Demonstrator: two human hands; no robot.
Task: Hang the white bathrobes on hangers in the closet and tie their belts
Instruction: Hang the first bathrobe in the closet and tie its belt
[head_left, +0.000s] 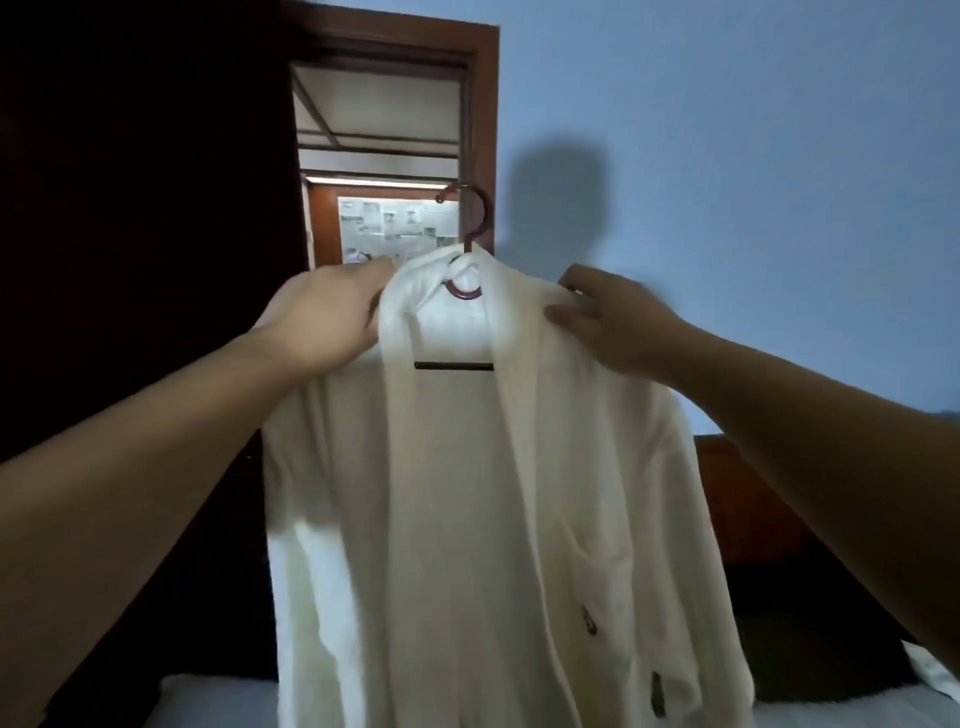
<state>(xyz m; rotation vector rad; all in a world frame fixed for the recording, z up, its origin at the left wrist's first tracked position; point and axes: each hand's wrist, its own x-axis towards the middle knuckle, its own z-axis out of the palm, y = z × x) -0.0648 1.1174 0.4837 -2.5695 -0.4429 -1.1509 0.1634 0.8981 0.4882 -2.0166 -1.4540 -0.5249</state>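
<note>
- The white bathrobe (467, 493) hangs on a dark red hanger (464, 244), held up in the air between both hands and in front of the open closet (384, 156); its hook is free, caught on no rail.
- The left hand (324, 317) grips the robe's shoulder, fingers curled into the cloth just left of the hook. Whether they also clamp the hanger arm beneath is hidden.
- The right hand (615, 319) pinches the other shoulder, thumb in front and fingers behind, well right of the hook.
- Risk: if the fingers hold only cloth, the hanger may tip or slide out inside the robe once one hand lets go.
- Risk: the collar (441, 283) is bunched around the hanger's neck, between the two sets of fingertips; left so, the robe may sit lopsided and slip off one arm.
- Risk: the hook points away above the fingers, so reaching for a rail I cannot see here may miss and drop everything.
- No belt is visible below the fingers; it may have fallen or be trailing behind, which would stall the tying.
- The hem hangs low over the bed (218, 701) and could snag.
</note>
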